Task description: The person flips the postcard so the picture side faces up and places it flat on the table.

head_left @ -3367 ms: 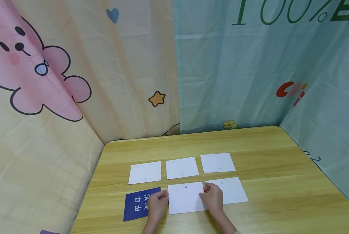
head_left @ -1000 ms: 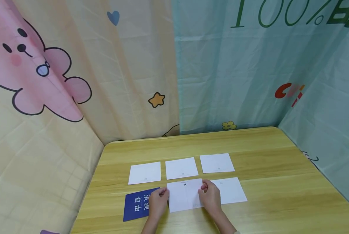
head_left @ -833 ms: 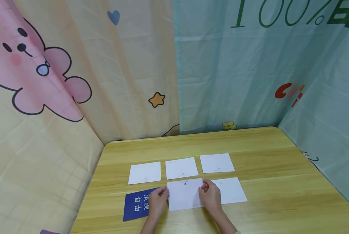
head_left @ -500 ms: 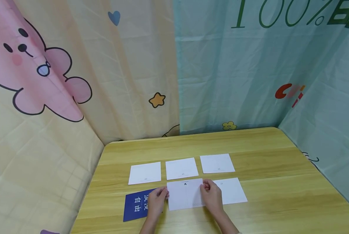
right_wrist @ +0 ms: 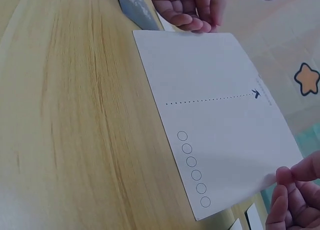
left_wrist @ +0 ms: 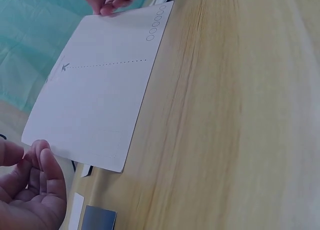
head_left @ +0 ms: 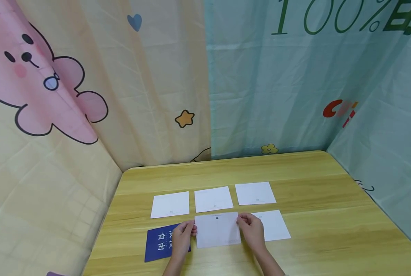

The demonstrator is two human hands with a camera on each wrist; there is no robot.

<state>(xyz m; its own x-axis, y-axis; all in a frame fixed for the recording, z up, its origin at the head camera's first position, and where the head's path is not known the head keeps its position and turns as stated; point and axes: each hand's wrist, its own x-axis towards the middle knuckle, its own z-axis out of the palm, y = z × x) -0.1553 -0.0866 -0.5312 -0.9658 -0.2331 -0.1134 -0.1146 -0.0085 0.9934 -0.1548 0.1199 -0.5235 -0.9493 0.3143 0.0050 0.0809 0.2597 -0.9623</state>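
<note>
A white postcard (head_left: 217, 234) is held by its two short edges between my hands. A dotted line, a small plane mark and a row of circles show on its face in both wrist views. My left hand (head_left: 182, 238) pinches the left edge with thumb and fingertips, overlapping part of a dark blue card (head_left: 157, 245) with white characters. The right hand (head_left: 254, 232) pinches the opposite edge near its far corner. Behind that hand lies another white card (head_left: 275, 226), partly covered. In the right wrist view the postcard stands tilted above the table.
Three white cards lie in a row farther back: left (head_left: 171, 203), middle (head_left: 213, 197) and right (head_left: 255, 191). They rest on a wood-grain table (head_left: 329, 214). Printed curtains (head_left: 277, 96) hang behind the table and along both its sides.
The postcard has come up from the table, tilted, and shifted slightly left. My right hand's pinch has moved outward along the right edge; my left hand has drifted a little left.
</note>
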